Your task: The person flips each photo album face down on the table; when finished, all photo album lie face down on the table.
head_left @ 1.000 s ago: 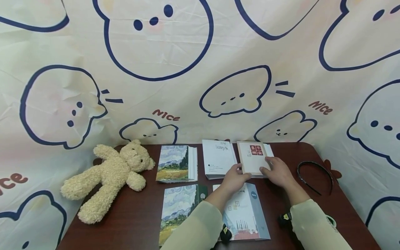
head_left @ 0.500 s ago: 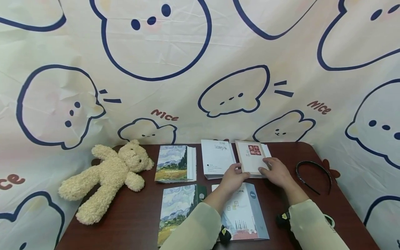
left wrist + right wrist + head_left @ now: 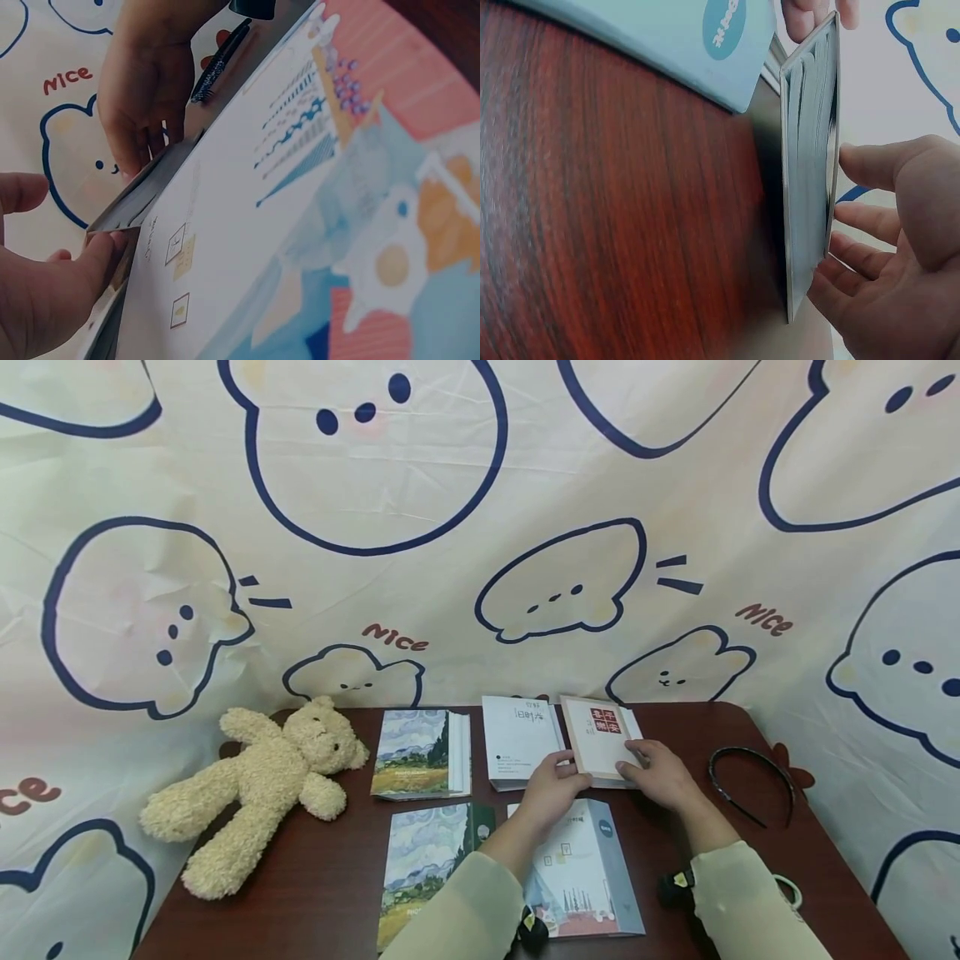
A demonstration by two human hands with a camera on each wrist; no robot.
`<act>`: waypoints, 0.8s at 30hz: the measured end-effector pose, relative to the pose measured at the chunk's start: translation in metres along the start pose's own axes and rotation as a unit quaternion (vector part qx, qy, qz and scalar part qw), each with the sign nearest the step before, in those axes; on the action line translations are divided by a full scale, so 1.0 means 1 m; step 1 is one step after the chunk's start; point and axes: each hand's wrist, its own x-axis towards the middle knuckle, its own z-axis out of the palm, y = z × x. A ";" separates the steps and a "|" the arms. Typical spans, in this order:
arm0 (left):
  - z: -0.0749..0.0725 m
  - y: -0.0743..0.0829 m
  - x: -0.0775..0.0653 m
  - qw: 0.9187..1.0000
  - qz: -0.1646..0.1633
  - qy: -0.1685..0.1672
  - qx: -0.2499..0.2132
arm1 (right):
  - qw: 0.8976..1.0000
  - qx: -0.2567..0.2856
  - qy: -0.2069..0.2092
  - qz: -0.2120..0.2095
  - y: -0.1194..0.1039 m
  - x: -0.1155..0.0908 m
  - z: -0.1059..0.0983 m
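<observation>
A cream photo album (image 3: 597,745) with red square print lies at the back of the brown table. My left hand (image 3: 551,789) holds its near left corner, thumb at the near edge and fingers at the spine side. On the other side my right hand (image 3: 663,777) grips the right edge, thumb at the cover and fingers bent against it. The right wrist view shows the album's page edges (image 3: 808,150) between its covers. Just left lies a white album (image 3: 520,739). Below my left hand lies a white-and-blue album (image 3: 581,872), partly hidden by the forearm.
Two landscape-painting albums, one at the back (image 3: 412,752) and one in front (image 3: 427,860), lie left of centre. A teddy bear (image 3: 273,785) lies at the left. A black headband (image 3: 720,785) and a pale green ring (image 3: 791,889) are at the right. Patterned cloth (image 3: 450,585) hangs behind.
Both hands have shifted the cream album slightly left, towards the white album, and it has turned a little. The other albums keep their places.
</observation>
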 end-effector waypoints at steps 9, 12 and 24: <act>-0.005 0.001 -0.004 1.000 0.009 0.003 -0.013 | 0.999 0.046 -0.012 0.008 -0.004 -0.002 0.002; -0.007 0.001 -0.006 1.000 0.015 0.005 -0.018 | 0.998 0.062 -0.016 0.013 -0.006 -0.002 0.003; -0.010 0.001 -0.008 0.998 0.057 0.013 -0.024 | 0.992 0.118 -0.026 0.029 -0.013 -0.004 0.005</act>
